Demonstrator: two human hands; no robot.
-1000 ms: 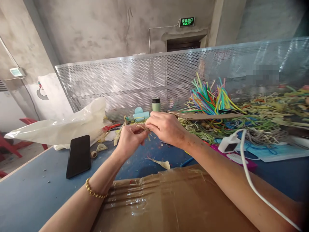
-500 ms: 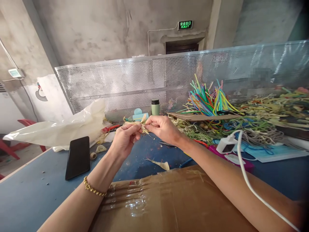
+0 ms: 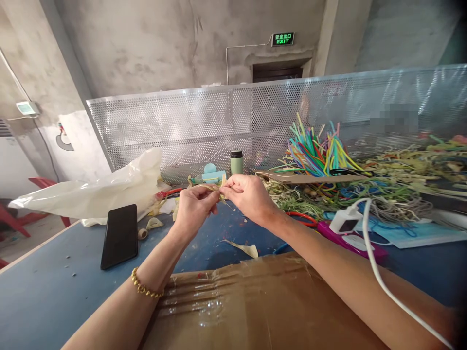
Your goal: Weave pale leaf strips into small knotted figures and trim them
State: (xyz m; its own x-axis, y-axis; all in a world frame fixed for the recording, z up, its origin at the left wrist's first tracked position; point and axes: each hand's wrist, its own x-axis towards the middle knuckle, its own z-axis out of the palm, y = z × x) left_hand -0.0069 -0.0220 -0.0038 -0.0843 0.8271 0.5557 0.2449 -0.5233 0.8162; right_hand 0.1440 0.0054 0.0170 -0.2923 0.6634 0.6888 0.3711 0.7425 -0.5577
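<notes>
Pale strip [image 3: 224, 181] in both hands [image 3: 193, 208] [image 3: 251, 197], blue tabletop [image 3: 204, 249] reaching cardboard edge [image 3: 260, 265]

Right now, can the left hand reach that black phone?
Probably yes: the black phone lies uncovered on the blue table, left of the left hand, only small scraps between. But that hand is pinching a pale strip.

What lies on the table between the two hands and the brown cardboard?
In the head view, mainly one pale strip shows there, close to the cardboard.
</notes>
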